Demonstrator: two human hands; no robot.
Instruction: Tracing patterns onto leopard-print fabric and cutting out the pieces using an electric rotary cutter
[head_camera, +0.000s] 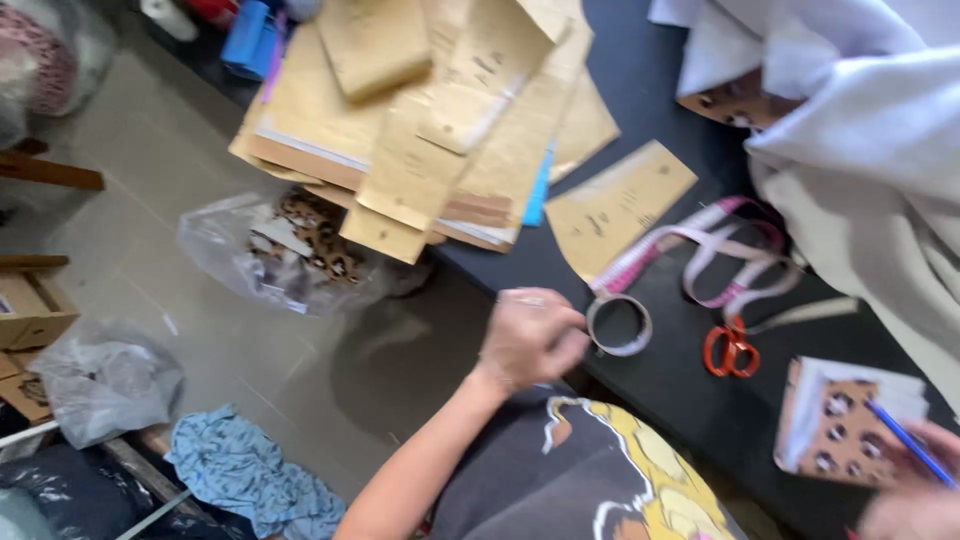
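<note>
Head view shows the left hand (528, 338) closed, it seems, on the tape roll (618, 323) lying just right of its fingers at the black table (650, 90) edge, while the right hand (915, 495), further right, grips a blue pen (908, 443) over leopard-print fabric pieces (840, 425).

Brown cardboard boxes (30, 310) sit far left of the left hand (528, 338); clear plastic bags (280, 250) lie nearer, on the floor

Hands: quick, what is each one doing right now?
Left hand: closed, pinching a roll of clear tape at the black table's edge.
Right hand: holding a blue pen against leopard-print fabric; grip blurred.
</note>
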